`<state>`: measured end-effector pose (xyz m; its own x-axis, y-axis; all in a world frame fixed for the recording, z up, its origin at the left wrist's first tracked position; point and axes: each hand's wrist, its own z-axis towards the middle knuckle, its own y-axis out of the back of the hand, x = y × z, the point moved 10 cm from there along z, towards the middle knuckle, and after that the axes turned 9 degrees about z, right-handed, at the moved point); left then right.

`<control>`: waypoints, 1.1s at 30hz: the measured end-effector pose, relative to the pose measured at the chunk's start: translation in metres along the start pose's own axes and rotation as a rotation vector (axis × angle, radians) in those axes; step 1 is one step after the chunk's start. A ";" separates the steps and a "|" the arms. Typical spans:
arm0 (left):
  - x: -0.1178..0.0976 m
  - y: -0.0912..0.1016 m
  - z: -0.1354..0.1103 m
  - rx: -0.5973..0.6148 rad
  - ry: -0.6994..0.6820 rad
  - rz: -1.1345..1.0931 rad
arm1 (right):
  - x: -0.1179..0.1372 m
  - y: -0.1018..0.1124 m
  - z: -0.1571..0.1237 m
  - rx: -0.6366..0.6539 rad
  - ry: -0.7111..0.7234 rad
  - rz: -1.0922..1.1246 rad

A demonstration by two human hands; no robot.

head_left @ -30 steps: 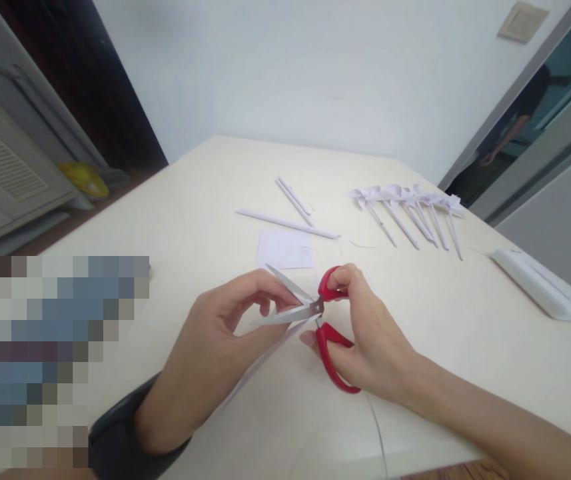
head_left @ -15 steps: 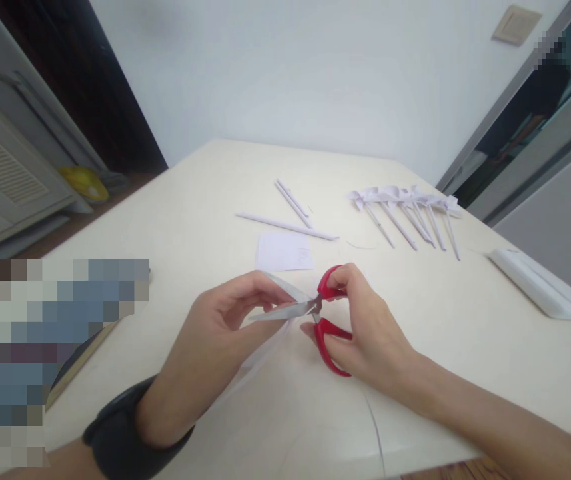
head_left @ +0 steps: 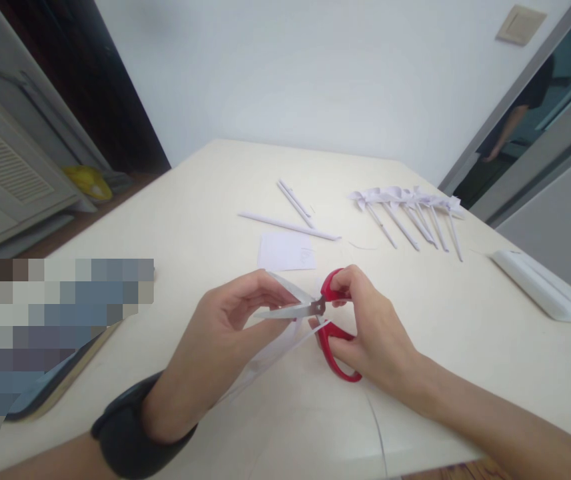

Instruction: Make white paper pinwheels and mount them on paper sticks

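Note:
My right hand grips red-handled scissors with fingers through the loops. Their blades are spread apart and point left, passing in front of the fingers of my left hand. That hand is closed in a pinch on a thin, pale strip, which slants from below its wrist up toward the lower scissor loop. Where the fingers meet the strip is partly hidden by the blades. A black band is on my left wrist. Just beyond the hands lies a small white paper sheet with a faint drawing.
Several paper pinwheels on rolled sticks lie in a row at the back right. Loose paper rolls lie near the table's middle. A white plastic-looking pack rests at the right edge. Through the opening at right, a person's arm shows.
The strip's end has come out to the right, in front of the lower scissor loop. The scissors have shifted slightly right, blades still apart. A person's arm shows more clearly in the opening.

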<state>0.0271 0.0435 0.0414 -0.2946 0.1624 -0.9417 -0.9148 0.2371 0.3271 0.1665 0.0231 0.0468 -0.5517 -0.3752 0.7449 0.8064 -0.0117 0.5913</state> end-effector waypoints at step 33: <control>0.000 -0.003 -0.001 0.043 0.018 0.046 | 0.006 -0.007 -0.002 0.088 -0.040 0.045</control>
<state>0.0299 0.0421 0.0401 -0.3414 0.1572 -0.9267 -0.8875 0.2708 0.3729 0.1582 0.0186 0.0464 -0.5248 -0.3362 0.7820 0.8097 0.0862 0.5804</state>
